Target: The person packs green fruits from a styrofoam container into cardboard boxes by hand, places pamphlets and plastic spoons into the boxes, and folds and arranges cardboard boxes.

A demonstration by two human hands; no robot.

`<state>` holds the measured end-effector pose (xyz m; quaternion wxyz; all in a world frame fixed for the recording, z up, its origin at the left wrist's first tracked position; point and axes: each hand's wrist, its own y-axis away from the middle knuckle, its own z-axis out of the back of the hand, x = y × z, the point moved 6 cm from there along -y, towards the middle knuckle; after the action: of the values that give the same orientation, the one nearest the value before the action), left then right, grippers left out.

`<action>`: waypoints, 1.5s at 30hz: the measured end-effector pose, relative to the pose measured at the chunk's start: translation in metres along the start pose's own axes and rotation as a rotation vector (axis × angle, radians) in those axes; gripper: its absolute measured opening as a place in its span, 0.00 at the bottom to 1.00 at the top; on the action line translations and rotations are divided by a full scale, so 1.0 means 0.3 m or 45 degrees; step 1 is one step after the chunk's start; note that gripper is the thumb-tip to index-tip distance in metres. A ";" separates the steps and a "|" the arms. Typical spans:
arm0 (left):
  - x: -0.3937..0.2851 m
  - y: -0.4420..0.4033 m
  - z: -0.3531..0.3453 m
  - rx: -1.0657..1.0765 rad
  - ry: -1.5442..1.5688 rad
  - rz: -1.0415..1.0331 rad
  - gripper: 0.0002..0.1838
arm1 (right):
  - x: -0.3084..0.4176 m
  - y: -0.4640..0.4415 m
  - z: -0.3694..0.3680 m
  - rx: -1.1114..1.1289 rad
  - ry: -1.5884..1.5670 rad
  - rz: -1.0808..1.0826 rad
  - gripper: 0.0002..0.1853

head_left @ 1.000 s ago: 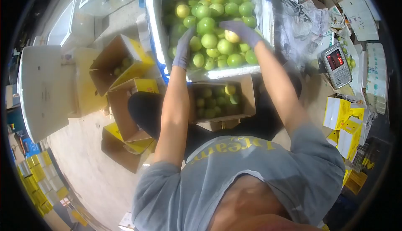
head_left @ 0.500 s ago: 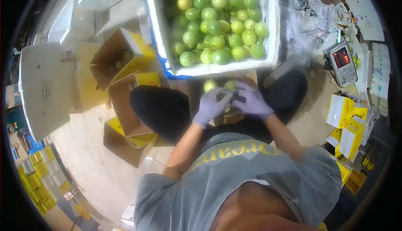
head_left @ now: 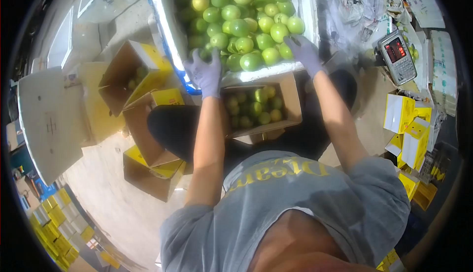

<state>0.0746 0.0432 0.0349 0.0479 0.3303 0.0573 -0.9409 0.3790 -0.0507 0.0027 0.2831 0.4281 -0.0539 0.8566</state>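
Observation:
A white foam box (head_left: 309, 6) full of round green fruit (head_left: 239, 27) stands in front of me. Both my hands wear pale purple gloves. My left hand (head_left: 205, 73) is at the box's near left corner, its fingers spread beside the fruit there. Over the near right part of the heap, my right hand (head_left: 304, 54) reaches in with fingers apart, touching fruit; its fingertips are partly lost among them. Between my legs sits a small cardboard box (head_left: 292, 105) with several green fruits (head_left: 256, 108) inside, nearer to me than the foam box.
Open yellow cardboard boxes (head_left: 156, 97) lie to the left, one with fruit inside. White foam panels (head_left: 47, 124) stand beyond them. A scale display (head_left: 397, 55) with red digits is on the right, near crumpled plastic (head_left: 345, 11) and several yellow-white boxes (head_left: 415, 143).
My hands have moved forward and apart, from over the small cardboard box to the foam box. The fruit in the small box now shows. My view has shifted slightly.

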 end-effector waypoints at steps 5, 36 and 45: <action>0.089 -0.013 -0.036 0.141 0.226 0.037 0.26 | 0.030 -0.005 -0.004 0.352 -0.339 -0.158 0.39; 0.120 -0.063 -0.193 0.996 1.140 0.360 0.31 | 0.077 -0.046 -0.219 1.065 -0.758 -0.204 0.40; -0.045 0.014 -0.241 1.167 1.189 0.158 0.33 | 0.289 0.027 -0.369 1.067 -0.873 -0.159 0.30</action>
<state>0.1302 0.0499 -0.0131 -0.0733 0.6936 -0.3539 -0.6231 0.2558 0.0175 0.0008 0.1049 0.7615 0.2284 0.5974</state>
